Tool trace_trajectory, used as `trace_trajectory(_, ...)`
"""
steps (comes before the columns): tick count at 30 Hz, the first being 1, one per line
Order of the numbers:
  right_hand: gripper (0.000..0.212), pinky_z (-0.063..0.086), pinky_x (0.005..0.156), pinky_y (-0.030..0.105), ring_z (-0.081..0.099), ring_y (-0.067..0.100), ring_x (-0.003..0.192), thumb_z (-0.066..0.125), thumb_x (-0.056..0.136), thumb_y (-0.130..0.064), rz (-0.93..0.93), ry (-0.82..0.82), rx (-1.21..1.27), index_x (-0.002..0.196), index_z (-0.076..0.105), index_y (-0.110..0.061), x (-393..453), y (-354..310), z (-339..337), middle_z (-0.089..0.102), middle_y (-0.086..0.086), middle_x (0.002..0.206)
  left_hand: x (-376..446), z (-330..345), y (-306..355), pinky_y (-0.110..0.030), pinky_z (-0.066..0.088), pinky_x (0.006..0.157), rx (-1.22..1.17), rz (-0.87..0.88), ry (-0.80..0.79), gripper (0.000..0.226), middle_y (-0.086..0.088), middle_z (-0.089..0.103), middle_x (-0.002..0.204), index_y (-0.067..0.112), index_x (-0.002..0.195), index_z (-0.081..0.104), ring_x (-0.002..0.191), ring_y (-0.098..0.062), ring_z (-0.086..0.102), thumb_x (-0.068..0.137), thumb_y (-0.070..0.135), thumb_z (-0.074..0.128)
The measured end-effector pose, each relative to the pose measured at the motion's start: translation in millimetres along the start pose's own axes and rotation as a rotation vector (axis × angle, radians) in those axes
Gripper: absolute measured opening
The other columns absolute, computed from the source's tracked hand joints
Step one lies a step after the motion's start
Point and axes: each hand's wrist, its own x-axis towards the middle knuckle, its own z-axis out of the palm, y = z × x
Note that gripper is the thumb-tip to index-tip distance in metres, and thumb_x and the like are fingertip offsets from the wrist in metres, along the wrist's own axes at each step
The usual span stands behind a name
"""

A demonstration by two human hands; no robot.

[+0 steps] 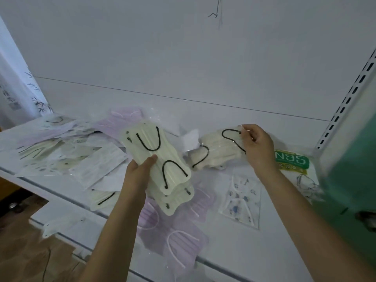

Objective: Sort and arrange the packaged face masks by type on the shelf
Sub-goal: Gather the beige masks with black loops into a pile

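Head view: white shelf (234, 127) strewn with packaged masks.
Left hand (140, 169): fingers grasping a fanned stack of cream masks (158, 159) with black loops, thumb on top, held above the shelf.
Right hand (257, 145): fingers pinching the far edge of another cream pack (215, 151) lying on the shelf.
Handling: light, floppy, probably slick film; best taken by an edge.
Containers: none seen; lilac packs (183, 239), a patterned pack (241, 198) and an N95 pack (292, 161) lie loose.
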Motion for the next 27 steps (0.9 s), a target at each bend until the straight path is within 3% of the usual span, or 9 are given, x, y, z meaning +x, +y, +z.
trace_trajectory(4,0.010,0.048,0.072,0.021,0.060,0.015,0.088,0.055,0.099,-0.020,0.202,0.078,0.024,0.108,0.060,-0.018,-13,17,6,0.068,0.007,0.107,-4,5,1,-0.036,0.055,0.076,-0.057,-0.003,-0.002,0.033,-0.005,0.073,0.117,0.016,0.130,0.061,0.105,-0.026,0.069,0.099,0.025,0.062)
trace_trajectory(7,0.022,0.053,0.081,0.033,0.063,0.018,0.092,0.060,0.094,-0.015,0.312,0.158,0.173,0.116,0.056,-0.018,-13,12,-2,0.067,0.008,0.115,-8,4,2,-0.034,0.054,0.074,-0.099,-0.009,0.023,0.029,-0.004,0.072,0.114,0.016,0.128,0.059,0.103,-0.023,0.068,0.100,0.024,0.059)
trace_trajectory(9,0.033,0.052,0.074,0.030,0.063,0.017,0.086,0.062,0.089,-0.009,0.342,0.156,0.259,0.117,0.052,-0.023,-11,1,-9,0.066,0.006,0.113,-8,0,3,-0.035,0.054,0.075,-0.124,-0.013,0.058,0.032,-0.006,0.071,0.116,0.013,0.131,0.058,0.104,-0.024,0.068,0.101,0.023,0.057)
trace_trajectory(12,0.041,0.050,0.068,0.030,0.061,0.019,0.078,0.067,0.085,-0.008,0.358,-0.136,-0.042,0.123,0.056,-0.021,-18,-10,-19,0.064,0.006,0.107,-8,-1,5,-0.034,0.054,0.077,-0.152,0.001,0.042,0.035,-0.008,0.071,0.121,0.012,0.135,0.056,0.108,-0.025,0.067,0.100,0.017,0.055)
trace_trajectory(15,0.043,0.049,0.084,0.031,0.064,0.025,0.102,0.071,0.088,-0.023,0.335,-0.556,-0.546,0.128,0.060,-0.012,-40,-10,-21,0.063,0.008,0.119,-14,7,8,-0.032,0.056,0.081,-0.180,0.038,-0.032,0.039,-0.006,0.071,0.124,0.013,0.137,0.056,0.113,-0.024,0.068,0.099,0.010,0.055)
trace_trajectory(17,0.041,0.040,0.099,0.026,0.054,0.023,0.123,0.061,0.096,-0.027,0.198,-0.467,-0.655,0.134,0.057,-0.011,-54,-13,-22,0.058,0.008,0.136,-19,13,12,-0.032,0.056,0.084,-0.177,0.080,-0.082,0.038,-0.003,0.072,0.124,0.015,0.137,0.057,0.113,-0.021,0.069,0.099,0.009,0.057)
trace_trajectory(20,0.045,0.033,0.106,0.017,0.048,0.006,0.130,0.053,0.099,-0.038,0.020,-0.328,-0.281,0.141,0.051,-0.021,-66,-42,-29,0.053,-0.006,0.142,-33,29,17,-0.038,0.056,0.092,-0.102,0.176,-0.231,0.037,0.002,0.073,0.123,0.020,0.130,0.060,0.113,-0.019,0.069,0.096,0.009,0.063)
trace_trajectory(24,0.087,0.039,0.107,0.025,0.048,-0.001,0.128,0.071,0.076,-0.059,0.128,-0.517,0.188,0.149,0.027,-0.042,-71,-75,-41,0.048,-0.016,0.139,-54,64,11,-0.034,0.059,0.086,0.031,0.231,-0.495,0.040,0.002,0.075,0.116,0.020,0.123,0.065,0.109,-0.019,0.072,0.084,0.017,0.072)
trace_trajectory(27,0.088,0.050,0.102,0.040,0.064,0.009,0.114,0.088,0.063,-0.047,0.183,-0.401,0.215,0.139,0.045,-0.037,-73,-66,-56,0.068,-0.009,0.122,-62,86,-9,-0.028,0.057,0.090,0.260,0.234,-0.737,0.050,0.003,0.072,0.123,0.018,0.136,0.057,0.113,-0.013,0.069,0.089,0.018,0.076)
